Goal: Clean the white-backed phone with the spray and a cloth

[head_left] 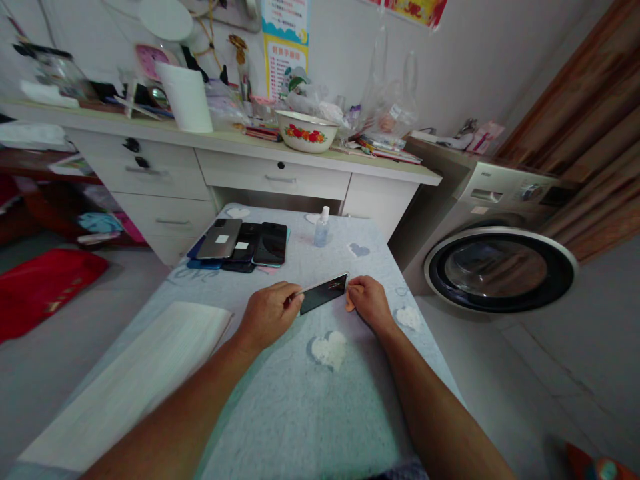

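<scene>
A phone (324, 294) with a dark screen and pale edge is tilted above the table, its left end gripped by my left hand (273, 312). My right hand (369, 300) is closed on a small orange cloth (351, 298) at the phone's right end. Behind them, a clear spray bottle with a white cap (321, 228) stands upright. Several phones lie in a group at the back left, among them a grey one (220, 240) with a white label and a black one (271, 244).
The table (300, 413) has a light blue heart-patterned cover. A long pale board or folded sheet (135, 380) lies at its left. Behind is a white drawer cabinet (240, 170) bearing a floral bowl (307, 133); a washing machine (500, 267) stands at the right.
</scene>
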{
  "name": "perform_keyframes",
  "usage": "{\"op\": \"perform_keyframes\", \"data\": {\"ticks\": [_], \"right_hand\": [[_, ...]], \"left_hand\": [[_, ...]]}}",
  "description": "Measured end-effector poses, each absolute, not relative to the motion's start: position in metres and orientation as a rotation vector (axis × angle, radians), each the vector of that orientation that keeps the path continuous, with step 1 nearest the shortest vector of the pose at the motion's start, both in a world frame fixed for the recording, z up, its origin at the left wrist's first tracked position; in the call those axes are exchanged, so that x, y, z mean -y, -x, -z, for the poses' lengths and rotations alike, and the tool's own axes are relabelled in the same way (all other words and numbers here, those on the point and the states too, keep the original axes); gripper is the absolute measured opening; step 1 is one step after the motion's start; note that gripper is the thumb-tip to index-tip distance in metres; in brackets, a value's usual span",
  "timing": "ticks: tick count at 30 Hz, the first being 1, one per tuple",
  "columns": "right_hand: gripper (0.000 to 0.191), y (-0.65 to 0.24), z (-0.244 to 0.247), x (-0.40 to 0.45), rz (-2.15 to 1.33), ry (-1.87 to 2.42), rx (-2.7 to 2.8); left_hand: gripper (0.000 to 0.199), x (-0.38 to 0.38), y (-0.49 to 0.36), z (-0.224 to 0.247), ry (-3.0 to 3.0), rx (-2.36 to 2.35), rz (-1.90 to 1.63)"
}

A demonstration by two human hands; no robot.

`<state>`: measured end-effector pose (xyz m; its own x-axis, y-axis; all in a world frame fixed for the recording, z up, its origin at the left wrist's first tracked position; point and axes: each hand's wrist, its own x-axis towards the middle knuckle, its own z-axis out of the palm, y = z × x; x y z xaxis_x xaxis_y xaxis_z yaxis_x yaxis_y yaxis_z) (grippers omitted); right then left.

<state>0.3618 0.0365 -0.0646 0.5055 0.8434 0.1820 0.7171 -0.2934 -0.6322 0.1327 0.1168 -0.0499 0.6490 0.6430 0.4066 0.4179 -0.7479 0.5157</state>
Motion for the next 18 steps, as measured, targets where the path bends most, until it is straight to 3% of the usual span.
{"op": "perform_keyframes", "data": {"ticks": [11,18], "right_hand": [[0.018,-0.3623,0.0621,-0.0347,-0.255,2.104,1.283],[0.019,-0.3616,0.0641,-0.0339,-0.234,1.896,1.206]], "left_hand": [[0.022,-0.1174,-0.1315,0.0511,-2.507,-0.836,-0.838],[0.023,-0.1191,-0.1324,0.0503,-2.513,-0.868,-0.796]]}}
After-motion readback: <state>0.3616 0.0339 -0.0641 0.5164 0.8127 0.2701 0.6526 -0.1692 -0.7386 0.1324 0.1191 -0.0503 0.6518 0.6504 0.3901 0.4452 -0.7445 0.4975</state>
